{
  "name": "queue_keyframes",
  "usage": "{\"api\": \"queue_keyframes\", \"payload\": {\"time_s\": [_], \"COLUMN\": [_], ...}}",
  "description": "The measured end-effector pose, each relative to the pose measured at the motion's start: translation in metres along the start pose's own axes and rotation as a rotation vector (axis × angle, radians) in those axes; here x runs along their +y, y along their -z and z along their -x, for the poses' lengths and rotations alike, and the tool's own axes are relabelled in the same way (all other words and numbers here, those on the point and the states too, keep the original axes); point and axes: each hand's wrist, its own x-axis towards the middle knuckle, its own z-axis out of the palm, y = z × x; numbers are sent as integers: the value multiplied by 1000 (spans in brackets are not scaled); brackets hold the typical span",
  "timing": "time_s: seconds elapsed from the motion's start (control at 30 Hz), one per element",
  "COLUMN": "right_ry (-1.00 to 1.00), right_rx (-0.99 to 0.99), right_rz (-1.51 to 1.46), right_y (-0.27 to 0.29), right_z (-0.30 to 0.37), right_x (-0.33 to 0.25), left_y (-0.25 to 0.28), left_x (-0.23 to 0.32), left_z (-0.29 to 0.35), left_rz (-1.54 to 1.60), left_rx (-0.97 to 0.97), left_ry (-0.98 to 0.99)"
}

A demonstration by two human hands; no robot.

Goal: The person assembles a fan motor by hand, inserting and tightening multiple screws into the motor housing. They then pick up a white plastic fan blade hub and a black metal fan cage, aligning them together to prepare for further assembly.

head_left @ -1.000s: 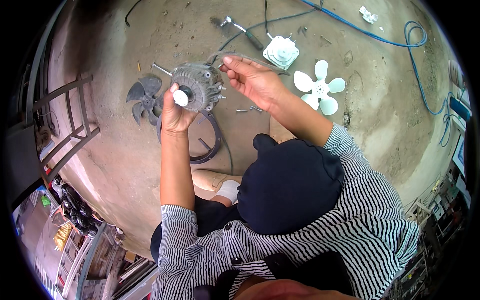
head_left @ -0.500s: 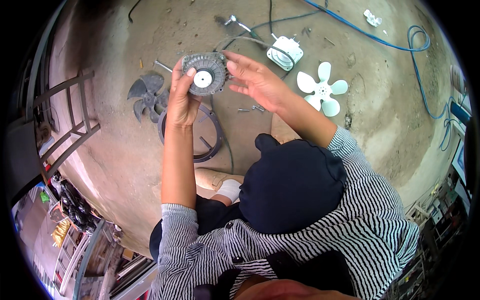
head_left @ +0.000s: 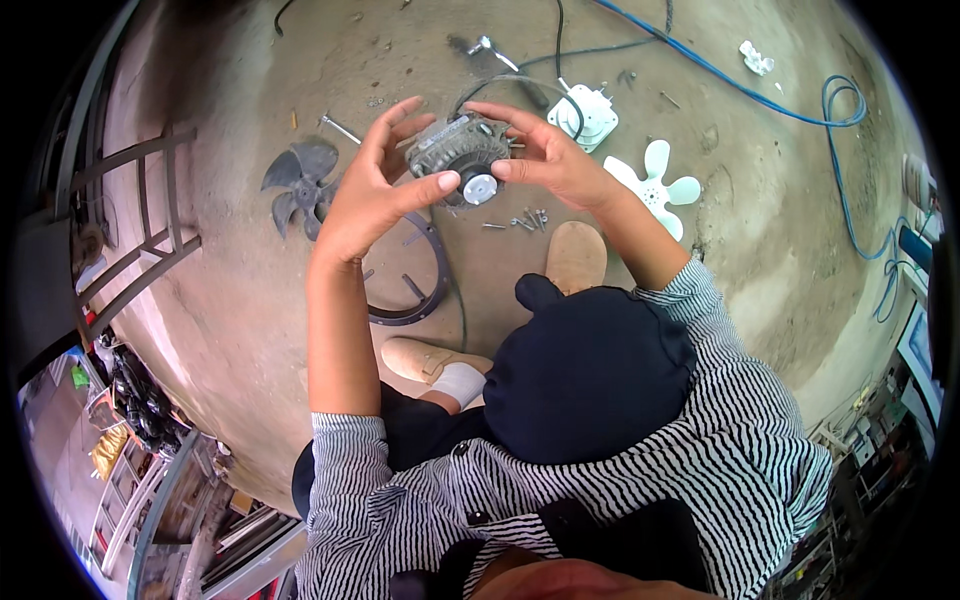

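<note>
A grey, ribbed fan motor [head_left: 445, 150] with a round silver hub is held up between my two hands above the floor. My left hand [head_left: 375, 195] grips its left side, the thumb by the hub and the other fingers partly spread behind. On the other side my right hand [head_left: 560, 165] holds it with the thumb at the hub and the fingers over the back edge. A dark cable runs off behind the motor. On the floor below lie a black ring frame [head_left: 437, 270] with posts and a dark fan blade [head_left: 298, 185].
A white motor [head_left: 590, 115] and a white fan blade [head_left: 655, 190] lie to the right. Several screws [head_left: 528, 220] lie near my shoes. A ratchet wrench [head_left: 490, 50] sits at the back, a blue cable [head_left: 740, 95] crosses the right, and a metal frame [head_left: 140, 230] stands left.
The motor has moved right and tilted, its hub now facing toward me. My right hand has closed in on it, and my left thumb has shifted along the hub.
</note>
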Motion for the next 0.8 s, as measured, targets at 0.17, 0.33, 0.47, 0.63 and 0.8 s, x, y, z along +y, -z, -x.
{"api": "queue_keyframes", "payload": {"time_s": [0.17,0.33,0.47,0.63,0.8], "right_ry": [5,22,-22,-106,-111], "right_rx": [-110,-105,-92,33,192], "right_rz": [41,144,180,298,311], "right_y": [1,0,-2,-1,-5], "right_z": [1,3,1,12,25], "right_x": [-1,-1,3,7,9], "left_y": [-8,-8,-5,-9,-11], "left_x": [-5,-20,-34,-57,-83], "left_z": [-2,-3,-4,-5,-5], "left_rz": [-20,62,150,246,401], "left_rx": [-84,-44,-81,-125,-102], "left_ry": [146,187,205,208,242]}}
